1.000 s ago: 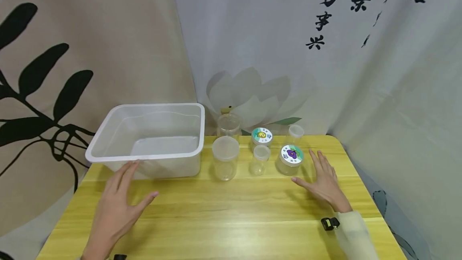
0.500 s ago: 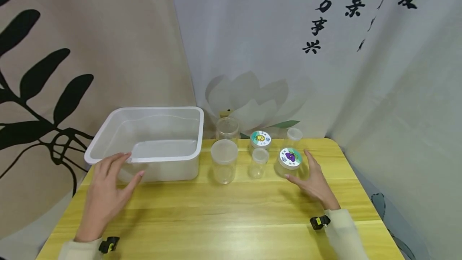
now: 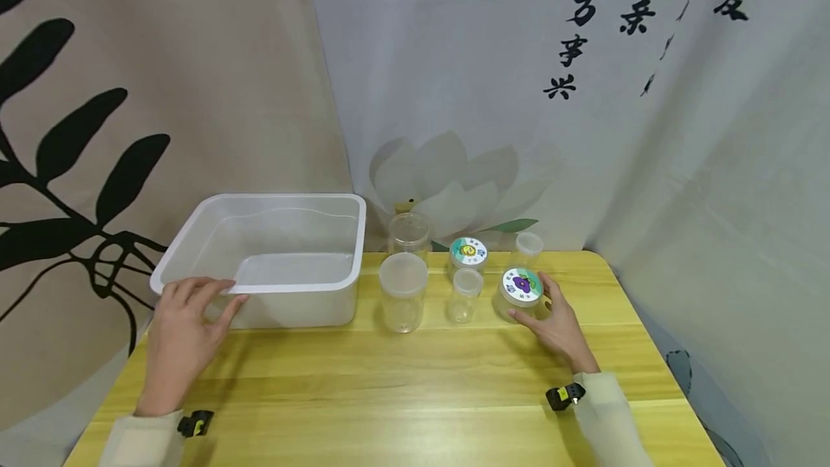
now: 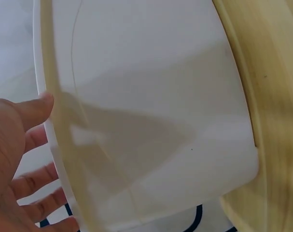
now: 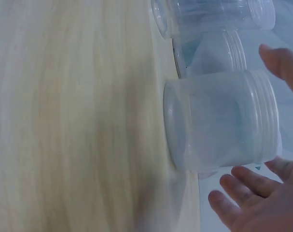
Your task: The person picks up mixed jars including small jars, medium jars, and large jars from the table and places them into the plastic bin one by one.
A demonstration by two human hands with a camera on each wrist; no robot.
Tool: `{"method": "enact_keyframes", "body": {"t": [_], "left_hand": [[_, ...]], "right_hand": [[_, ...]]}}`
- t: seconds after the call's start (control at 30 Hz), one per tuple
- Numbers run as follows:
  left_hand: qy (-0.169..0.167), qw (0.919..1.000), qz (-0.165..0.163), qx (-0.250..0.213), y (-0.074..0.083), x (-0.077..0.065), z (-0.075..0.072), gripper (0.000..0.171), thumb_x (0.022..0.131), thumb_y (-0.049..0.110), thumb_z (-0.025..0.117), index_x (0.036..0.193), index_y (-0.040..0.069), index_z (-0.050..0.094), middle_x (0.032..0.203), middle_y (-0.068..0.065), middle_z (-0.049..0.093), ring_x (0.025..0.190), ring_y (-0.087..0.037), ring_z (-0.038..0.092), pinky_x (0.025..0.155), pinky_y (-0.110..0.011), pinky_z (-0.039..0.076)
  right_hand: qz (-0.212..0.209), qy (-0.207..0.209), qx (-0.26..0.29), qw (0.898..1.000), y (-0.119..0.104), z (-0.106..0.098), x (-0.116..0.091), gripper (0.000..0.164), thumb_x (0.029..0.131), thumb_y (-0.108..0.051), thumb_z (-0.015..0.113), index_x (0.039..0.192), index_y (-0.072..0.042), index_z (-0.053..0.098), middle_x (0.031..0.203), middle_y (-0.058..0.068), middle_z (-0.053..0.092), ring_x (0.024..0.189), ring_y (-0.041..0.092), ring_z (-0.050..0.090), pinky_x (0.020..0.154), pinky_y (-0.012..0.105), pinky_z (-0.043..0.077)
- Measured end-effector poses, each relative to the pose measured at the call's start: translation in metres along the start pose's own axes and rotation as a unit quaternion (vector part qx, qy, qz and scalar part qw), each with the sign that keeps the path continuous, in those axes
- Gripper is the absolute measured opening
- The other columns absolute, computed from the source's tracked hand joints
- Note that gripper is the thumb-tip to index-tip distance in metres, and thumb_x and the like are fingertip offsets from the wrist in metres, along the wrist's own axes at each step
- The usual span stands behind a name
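A white plastic tub (image 3: 298, 308) stands at the table's left. My left hand (image 3: 184, 337) holds its near rim, fingers over the top and thumb at the front; the left wrist view shows the thumb (image 4: 37, 110) on the lip. At the right, a clear lidded jar (image 3: 516, 303) has a purple fruit picture on its lid. My right hand (image 3: 558, 323) spreads around this jar, thumb in front and fingers on its right side. In the right wrist view, a gap shows between the thumb (image 5: 284, 65) and the jar.
Beside the tub stand two tall clear jars, the front jar (image 3: 403, 294) and the rear jar (image 3: 410, 233). Further right are a jar with a yellow picture (image 3: 468, 252), a small clear jar (image 3: 465, 294) and another small jar (image 3: 527, 247). A curtain (image 3: 454, 92) hangs behind the table (image 3: 363, 395).
My left hand has moved up and left onto the tub's rim. My right hand has moved left, its thumb and fingers coming in around the purple-fruit jar.
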State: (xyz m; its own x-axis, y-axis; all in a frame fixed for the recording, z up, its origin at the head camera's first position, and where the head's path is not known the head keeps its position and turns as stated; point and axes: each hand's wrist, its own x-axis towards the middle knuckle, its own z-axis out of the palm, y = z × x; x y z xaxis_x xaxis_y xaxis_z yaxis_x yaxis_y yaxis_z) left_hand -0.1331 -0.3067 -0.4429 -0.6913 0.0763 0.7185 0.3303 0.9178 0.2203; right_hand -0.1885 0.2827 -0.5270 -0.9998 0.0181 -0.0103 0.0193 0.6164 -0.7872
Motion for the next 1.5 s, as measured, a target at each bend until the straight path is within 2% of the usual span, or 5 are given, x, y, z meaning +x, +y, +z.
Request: {"method": "enact_keyframes", "body": {"t": [0.2, 0.5, 0.87, 1.2, 1.5], "left_hand": [[0.015, 0.9999, -0.003, -0.001, 0.0, 0.001, 0.002, 0.077, 0.097, 0.07, 0.045, 0.104, 0.0, 0.075, 0.102, -0.023, 0.07, 0.1, -0.045, 0.057, 0.088, -0.058, 0.046], [0.028, 0.9995, -0.017, -0.001, 0.004, -0.002, 0.003, 0.076, 0.096, 0.071, 0.045, 0.103, 0.002, 0.077, 0.104, -0.022, 0.072, 0.102, -0.043, 0.058, 0.087, -0.057, 0.048], [0.034, 0.9991, -0.006, 0.024, 0.018, -0.003, 0.006, 0.07, 0.098, 0.07, 0.046, 0.103, 0.007, 0.079, 0.103, -0.015, 0.074, 0.099, -0.037, 0.062, 0.058, -0.051, 0.051], [0.027, 0.9994, -0.021, 0.008, 0.027, -0.003, 0.012, 0.071, 0.097, 0.07, 0.047, 0.103, 0.006, 0.079, 0.102, -0.016, 0.074, 0.097, -0.037, 0.061, 0.07, -0.053, 0.052], [0.022, 0.9984, -0.052, -0.001, 0.029, -0.004, 0.011, 0.037, 0.071, 0.019, 0.094, 0.103, 0.008, 0.079, 0.101, -0.013, 0.074, 0.097, -0.035, 0.059, 0.068, -0.052, 0.05]], "right_hand": [[-0.001, 0.022, 0.05, 0.999, 0.004, 0.004, 0.002, 0.097, 0.091, -0.031, 0.08, 0.163, -0.012, 0.018, 0.161, 0.024, 0.035, 0.145, 0.044, 0.039, 0.117, 0.058, 0.038], [0.01, 0.038, 0.067, 0.997, 0.005, 0.006, 0.004, 0.094, 0.089, -0.032, 0.082, 0.161, -0.014, 0.025, 0.157, 0.023, 0.041, 0.143, 0.041, 0.043, 0.115, 0.055, 0.042], [0.015, 0.048, 0.074, 0.996, 0.003, 0.005, -0.001, 0.093, 0.089, -0.035, 0.082, 0.16, -0.015, 0.026, 0.157, 0.02, 0.042, 0.142, 0.039, 0.043, 0.115, 0.055, 0.042], [-0.011, 0.073, 0.066, 0.995, -0.02, -0.007, -0.011, 0.09, 0.09, -0.032, 0.081, 0.16, -0.014, 0.029, 0.155, 0.019, 0.045, 0.14, 0.037, 0.046, 0.114, 0.056, 0.043], [-0.055, 0.085, 0.053, 0.993, -0.036, -0.013, -0.013, 0.089, 0.089, -0.03, 0.082, 0.159, -0.012, 0.03, 0.154, 0.019, 0.047, 0.138, 0.036, 0.048, 0.11, 0.055, 0.046]]}}
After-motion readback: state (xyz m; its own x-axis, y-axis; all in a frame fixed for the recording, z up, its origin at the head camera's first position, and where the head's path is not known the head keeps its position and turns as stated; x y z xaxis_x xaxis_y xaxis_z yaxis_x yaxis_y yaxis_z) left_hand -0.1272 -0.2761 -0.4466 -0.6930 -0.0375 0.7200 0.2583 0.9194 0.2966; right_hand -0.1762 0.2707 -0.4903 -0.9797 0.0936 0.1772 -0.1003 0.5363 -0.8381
